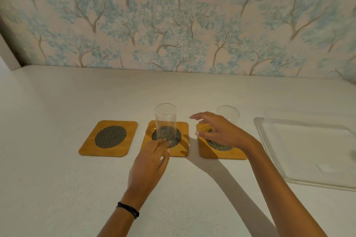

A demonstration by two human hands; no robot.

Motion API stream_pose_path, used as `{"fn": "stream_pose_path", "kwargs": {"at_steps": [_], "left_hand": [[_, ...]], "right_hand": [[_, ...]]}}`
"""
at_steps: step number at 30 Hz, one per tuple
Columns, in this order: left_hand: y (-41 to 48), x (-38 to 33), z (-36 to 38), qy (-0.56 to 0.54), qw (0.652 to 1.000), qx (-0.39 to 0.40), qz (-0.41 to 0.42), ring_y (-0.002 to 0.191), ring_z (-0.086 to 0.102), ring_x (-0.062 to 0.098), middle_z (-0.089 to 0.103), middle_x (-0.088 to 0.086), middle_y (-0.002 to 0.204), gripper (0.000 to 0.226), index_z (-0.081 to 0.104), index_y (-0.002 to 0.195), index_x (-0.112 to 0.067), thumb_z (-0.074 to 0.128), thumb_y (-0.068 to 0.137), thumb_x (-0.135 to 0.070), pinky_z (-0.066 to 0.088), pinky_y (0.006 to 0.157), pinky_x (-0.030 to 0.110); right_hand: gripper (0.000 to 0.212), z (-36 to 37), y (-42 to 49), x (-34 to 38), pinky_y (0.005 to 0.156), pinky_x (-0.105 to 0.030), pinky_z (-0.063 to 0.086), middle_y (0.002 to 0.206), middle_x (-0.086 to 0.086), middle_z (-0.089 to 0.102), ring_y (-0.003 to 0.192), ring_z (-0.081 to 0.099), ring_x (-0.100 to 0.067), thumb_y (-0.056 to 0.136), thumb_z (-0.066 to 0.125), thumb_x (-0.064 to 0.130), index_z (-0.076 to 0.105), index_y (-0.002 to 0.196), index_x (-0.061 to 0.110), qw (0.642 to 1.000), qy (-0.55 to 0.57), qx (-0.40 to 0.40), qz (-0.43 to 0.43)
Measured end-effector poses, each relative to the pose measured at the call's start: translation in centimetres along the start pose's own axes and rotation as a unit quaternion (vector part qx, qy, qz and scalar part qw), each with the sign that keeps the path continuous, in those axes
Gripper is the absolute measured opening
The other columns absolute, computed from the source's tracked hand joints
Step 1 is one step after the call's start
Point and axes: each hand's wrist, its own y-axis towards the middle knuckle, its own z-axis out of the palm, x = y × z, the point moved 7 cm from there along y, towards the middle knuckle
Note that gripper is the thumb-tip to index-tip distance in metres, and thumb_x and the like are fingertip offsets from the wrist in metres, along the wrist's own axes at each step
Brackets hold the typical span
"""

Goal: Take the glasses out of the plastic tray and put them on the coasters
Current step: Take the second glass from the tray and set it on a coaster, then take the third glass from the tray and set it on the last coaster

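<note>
Three wooden coasters with woven oval centres lie in a row. The left coaster (pixel 108 138) is bare. A tall clear glass (pixel 165 121) stands upright on the middle coaster (pixel 182 145). A second clear glass (pixel 228 114) stands on the right coaster (pixel 217 152), mostly hidden behind my right hand (pixel 217 130). My right hand hovers open between the two glasses, holding nothing. My left hand (pixel 150 161) rests at the near edge of the middle coaster, fingertips by the base of the tall glass, holding nothing. The clear plastic tray (pixel 269 144) lies at the right.
The white counter (pixel 57 188) runs back to a wall papered with blue trees (pixel 173 24). A white side panel (pixel 7 57) closes the far left corner. The tray reaches the frame's right edge.
</note>
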Motion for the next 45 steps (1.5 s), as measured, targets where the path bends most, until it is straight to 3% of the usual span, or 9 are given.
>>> {"fn": "stream_pose_path", "kwargs": {"at_steps": [5, 10, 18, 23, 26, 30, 34, 39, 45], "left_hand": [[0.1, -4.7, 1.5, -0.050, 0.997, 0.035, 0.053, 0.110, 0.053, 0.008, 0.064, 0.000, 0.118, 0.031, 0.056, 0.119, -0.020, 0.041, 0.097, -0.035, 0.047, 0.090, 0.021], [-0.2, -8.7, 4.1, -0.074, 0.988, 0.108, 0.087, 0.118, 0.052, 0.013, 0.059, 0.000, 0.128, 0.038, 0.056, 0.124, -0.022, 0.038, 0.094, -0.038, 0.042, 0.098, 0.027], [0.5, -14.4, 7.1, -0.119, 0.975, 0.142, 0.120, 0.122, 0.048, 0.009, 0.055, -0.003, 0.133, 0.041, 0.051, 0.129, -0.025, 0.035, 0.095, -0.041, 0.040, 0.102, 0.026], [1.2, -17.9, 9.7, -0.138, 0.969, 0.156, 0.133, 0.128, 0.025, -0.009, 0.042, -0.012, 0.143, 0.041, 0.041, 0.135, -0.034, 0.031, 0.096, -0.044, 0.014, 0.105, 0.007], [1.9, -20.2, 11.2, -0.150, 0.965, 0.164, 0.140, 0.129, 0.018, -0.012, 0.033, -0.016, 0.147, 0.041, 0.034, 0.136, -0.040, 0.030, 0.097, -0.046, 0.008, 0.104, 0.005], [3.1, -22.7, 12.8, -0.160, 0.963, 0.159, 0.146, 0.128, 0.011, -0.015, 0.027, -0.016, 0.149, 0.043, 0.023, 0.139, -0.043, 0.030, 0.097, -0.046, 0.006, 0.105, 0.006], [4.4, -24.7, 14.4, -0.181, 0.959, 0.161, 0.145, 0.132, 0.021, -0.004, 0.030, -0.013, 0.149, 0.041, 0.030, 0.138, -0.040, 0.032, 0.097, -0.044, 0.022, 0.109, 0.022], [3.9, -25.6, 16.2, -0.188, 0.955, 0.181, 0.142, 0.136, 0.018, -0.003, 0.026, -0.016, 0.150, 0.042, 0.034, 0.138, -0.037, 0.026, 0.098, -0.047, 0.017, 0.112, 0.021], [3.6, -25.4, 16.6, -0.198, 0.950, 0.199, 0.139, 0.137, 0.013, -0.005, 0.024, -0.019, 0.150, 0.041, 0.034, 0.137, -0.037, 0.025, 0.098, -0.046, 0.013, 0.112, 0.021]], "right_hand": [[0.037, -1.8, -3.1, -2.0, 0.093, -0.027, 0.048, 0.115, 0.004, 0.061, 0.104, 0.059, -0.007, 0.087, 0.059, 0.029, 0.051, 0.124, 0.028, 0.999, 0.029, 0.017, 0.025], [0.036, -3.6, -6.1, -3.8, 0.090, -0.021, 0.047, 0.113, 0.004, 0.062, 0.102, 0.060, -0.005, 0.086, 0.060, 0.029, 0.053, 0.122, 0.028, 0.998, 0.050, 0.004, 0.043], [0.031, -8.2, -10.6, -6.3, 0.095, -0.026, 0.047, 0.114, 0.006, 0.061, 0.102, 0.060, -0.008, 0.087, 0.058, 0.031, 0.055, 0.118, 0.032, 0.995, 0.031, -0.064, 0.074], [0.031, -11.4, -14.1, -8.5, 0.094, -0.026, 0.048, 0.113, 0.004, 0.064, 0.102, 0.062, -0.009, 0.088, 0.057, 0.030, 0.057, 0.118, 0.027, 0.987, 0.035, -0.132, 0.088], [0.025, -13.4, -16.0, -9.9, 0.092, -0.024, 0.050, 0.114, 0.006, 0.064, 0.100, 0.062, -0.005, 0.089, 0.057, 0.028, 0.058, 0.114, 0.029, 0.977, 0.031, -0.188, 0.095], [0.025, -16.5, -18.8, -12.1, 0.091, -0.022, 0.045, 0.118, 0.006, 0.060, 0.103, 0.059, -0.004, 0.088, 0.057, 0.027, 0.058, 0.114, 0.029, 0.952, 0.019, -0.285, 0.106], [0.026, -19.6, -21.9, -14.3, 0.090, -0.023, 0.043, 0.119, 0.000, 0.059, 0.104, 0.059, -0.010, 0.089, 0.057, 0.019, 0.059, 0.114, 0.025, 0.917, 0.007, -0.385, 0.109], [0.029, -22.5, -25.6, -16.9, 0.092, -0.026, 0.039, 0.121, -0.013, 0.058, 0.112, 0.053, -0.023, 0.088, 0.057, 0.011, 0.058, 0.117, 0.010, 0.856, -0.082, -0.490, 0.146], [0.035, -23.2, -27.3, -20.7, 0.106, -0.040, 0.032, 0.139, -0.019, 0.043, 0.129, 0.038, -0.032, 0.087, 0.059, 0.019, 0.057, 0.122, 0.012, 0.804, -0.109, -0.523, 0.262]]}}
